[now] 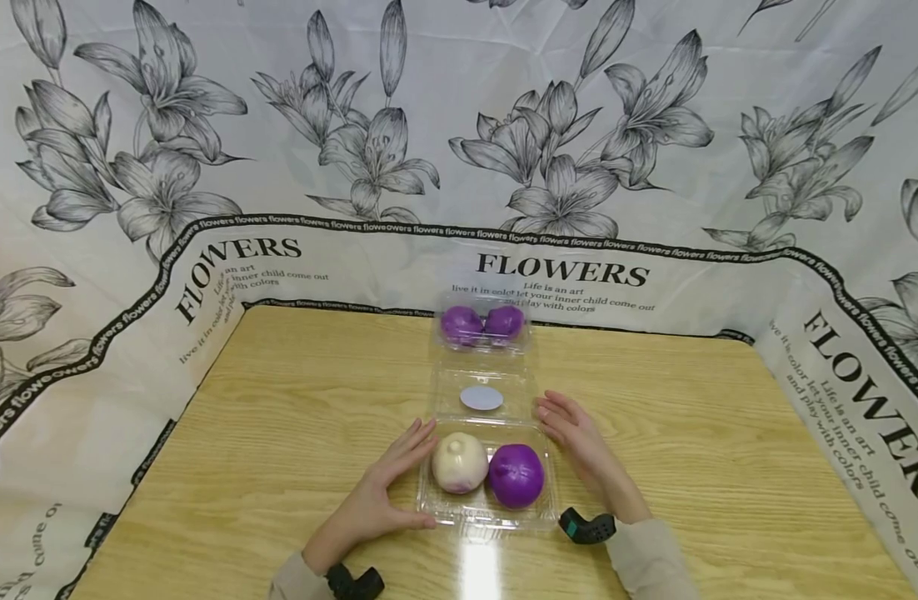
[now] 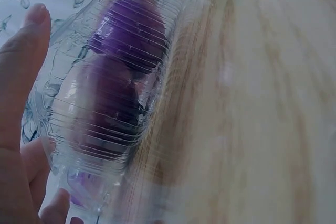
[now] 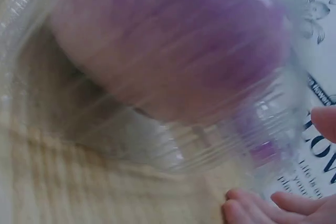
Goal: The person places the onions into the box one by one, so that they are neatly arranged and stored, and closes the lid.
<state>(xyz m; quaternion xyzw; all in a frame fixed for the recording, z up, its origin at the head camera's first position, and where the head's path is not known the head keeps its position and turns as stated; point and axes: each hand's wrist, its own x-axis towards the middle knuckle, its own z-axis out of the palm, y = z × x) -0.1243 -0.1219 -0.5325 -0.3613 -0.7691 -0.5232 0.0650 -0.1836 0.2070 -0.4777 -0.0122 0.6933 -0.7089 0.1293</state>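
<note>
Two turnips sit side by side in the near tray of a clear plastic clamshell box [image 1: 489,521]. One is a pale turnip [image 1: 459,463] with its nub up; the other, a purple turnip [image 1: 516,476], lies to its right. The clear lid [image 1: 447,392] lies opened out behind the tray and bears an oval white label [image 1: 481,398]. My left hand [image 1: 387,483] is at the tray's left side, fingers extended and thumb apart near the front corner. At the right, my right hand [image 1: 582,446] has its straight fingers near the lid hinge. Whether either hand presses the plastic is unclear.
Farther back, a second clear box [image 1: 483,346] holds two purple turnips [image 1: 462,326] against the flower-printed cloth [image 1: 384,267]. The wooden table [image 1: 316,375] carries both boxes. Black bands with curved mounts [image 1: 586,527] sit on the wrists.
</note>
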